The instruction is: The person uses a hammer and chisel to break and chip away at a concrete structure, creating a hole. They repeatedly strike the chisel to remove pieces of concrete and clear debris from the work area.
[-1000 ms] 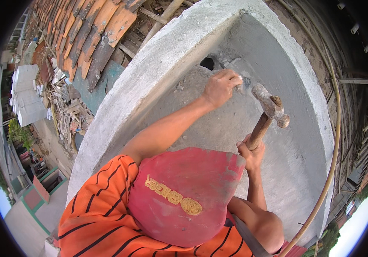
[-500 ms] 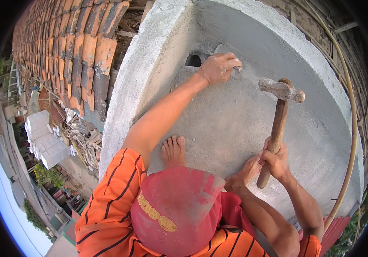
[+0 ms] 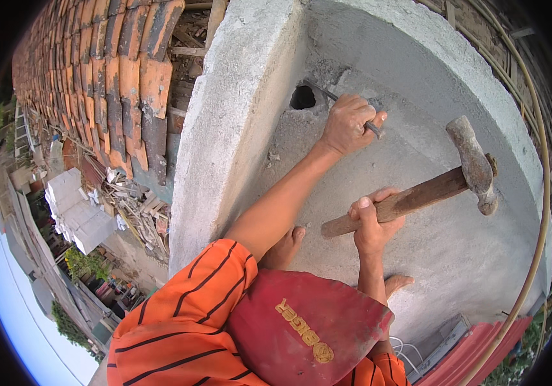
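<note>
My left hand [image 3: 347,125] is closed round a thin dark metal chisel [image 3: 374,130]. The chisel slants through the fist. Its far end reaches the edge of a dark round hole [image 3: 302,97] in the grey cement, close to the corner of the walls. In my right hand [image 3: 377,224] is a hammer [image 3: 427,193] with a worn wooden handle. The fingers wrap the handle near its lower end. The rough steel head points up and to the right, apart from the chisel.
Low cement walls [image 3: 244,83] bound the cement floor [image 3: 327,183] on the left and far side. Clay roof tiles [image 3: 109,77] lie beyond the left wall. A yellowish hose [image 3: 542,219] curves down the right. My bare foot [image 3: 284,248] stands below my left forearm.
My left hand has moved nearer and turned, so more of the chisel shows. My right hand has risen leftward, and the hammer has tipped over to the right.
</note>
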Demonstrator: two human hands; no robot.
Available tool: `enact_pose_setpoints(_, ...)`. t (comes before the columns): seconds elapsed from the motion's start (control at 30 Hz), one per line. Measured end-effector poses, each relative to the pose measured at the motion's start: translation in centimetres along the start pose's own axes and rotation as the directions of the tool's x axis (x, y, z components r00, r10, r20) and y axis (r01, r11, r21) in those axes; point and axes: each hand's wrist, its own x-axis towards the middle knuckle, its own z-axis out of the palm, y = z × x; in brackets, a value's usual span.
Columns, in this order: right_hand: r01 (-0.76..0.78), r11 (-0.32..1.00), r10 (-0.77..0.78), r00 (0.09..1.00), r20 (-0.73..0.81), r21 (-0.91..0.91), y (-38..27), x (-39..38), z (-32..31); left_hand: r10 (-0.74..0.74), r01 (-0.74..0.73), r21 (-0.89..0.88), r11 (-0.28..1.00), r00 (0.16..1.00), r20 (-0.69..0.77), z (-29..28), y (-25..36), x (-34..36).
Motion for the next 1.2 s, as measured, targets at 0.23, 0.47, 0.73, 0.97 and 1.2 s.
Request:
enact_pose_setpoints(0.23, -0.179, 0.980, 0.185, 0.980, -0.074, 0.083, 3.3, -5.4, 3.1, 0.082, -0.082, -0.014, 0.997, 0.996, -0.033, 0.6, -0.7, 0.0)
enact_pose_setpoints(0.47, -0.178, 0.984, 0.178, 0.982, -0.056, 0.009, -0.1, -6.4, 2.0, 0.082, -0.082, 0.023, 0.996, 0.997, 0.007, 0.0, -1.0, -1.2)
enact_pose_setpoints(0.73, 0.230, 0.947, -0.120, 0.901, -0.416, 0.224, -0.2, -5.9, 1.8, 0.042, -0.042, 0.009, 0.999, 0.999, -0.007, 0.7, -0.7, -0.3)
enact_pose_setpoints(0.97, -0.284, 0.958, 0.287, 0.949, -0.131, 0.039, -2.0, -4.9, 1.8, 0.114, -0.111, 0.043, 0.993, 0.991, -0.075, 0.3, -1.1, 0.1)
enact_pose_setpoints(1.2, 0.638, 0.677, -0.527, 0.769, -0.362, 0.368, -13.3, -4.3, -2.9, 0.035, -0.031, 0.039, 0.999, 0.992, -0.118, -0.3, -1.3, 0.7)
